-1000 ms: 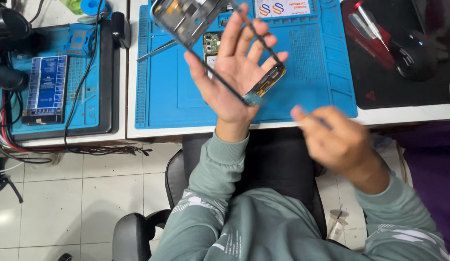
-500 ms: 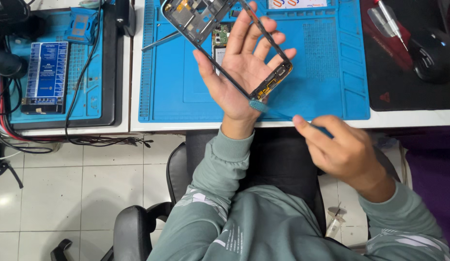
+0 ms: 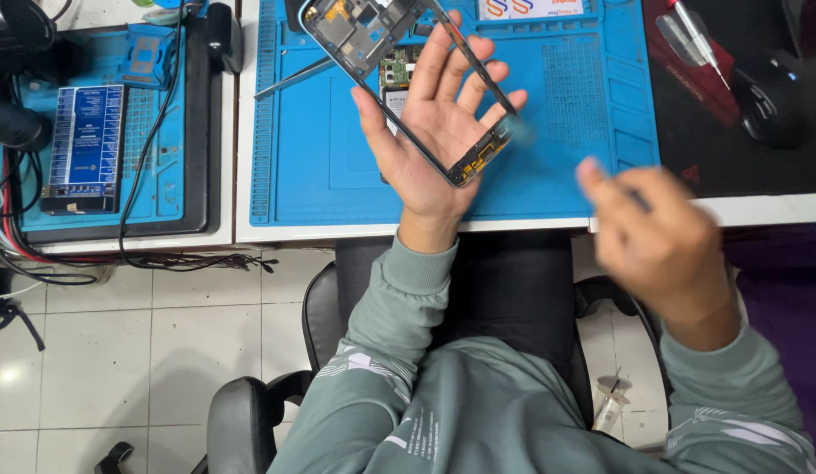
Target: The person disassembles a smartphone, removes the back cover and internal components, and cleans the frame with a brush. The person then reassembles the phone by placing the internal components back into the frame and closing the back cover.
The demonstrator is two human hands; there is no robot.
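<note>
- A stripped phone frame (image 3: 399, 83), thin, black and rectangular, is held up over the blue mat (image 3: 557, 114), tilted, with its top end toward the far edge of the worktop (image 3: 250, 233).
- The frame is gripped by the left hand (image 3: 430, 132), palm up: the fingers are spread behind it and the thumb lies along its near long side, so the grip is loose and partly open about the frame.
- Bare metal, small circuit parts and a gold-coloured connector patch at the lower corner are seen inside the frame.
- The right hand (image 3: 662, 241) is blurred, just off the worktop edge; its fingers look curled, perhaps about a thin dark tool, but how far the grip is closed cannot be told.
- The mat is rubbery and ridged, with moulded square compartments along its sides.
- A slim metal tool (image 3: 294, 77) lies on the mat beside the frame.
- A second blue mat carries a dark blue board (image 3: 85, 145) with cables (image 3: 145, 259) trailing over the edge.
- A black mouse (image 3: 772, 105) rests on a dark pad (image 3: 733, 167) to the right.
</note>
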